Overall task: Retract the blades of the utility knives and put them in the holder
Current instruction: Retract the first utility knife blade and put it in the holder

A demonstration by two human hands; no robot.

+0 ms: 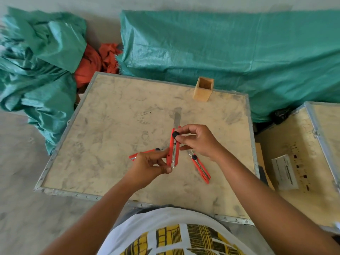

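Left hand [150, 165]: pinches held knife [173, 150] at its base
Right hand [197, 140]: fingertips on slider, blade blurred
Second knife [145, 153]: half hidden

holder [203, 89] behind knives [199, 166], on crate [110, 126]

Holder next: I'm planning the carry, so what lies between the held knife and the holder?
Head view: only the held knife's own extended blade, then bare, smudged crate top up to the holder. Nothing else lies there.
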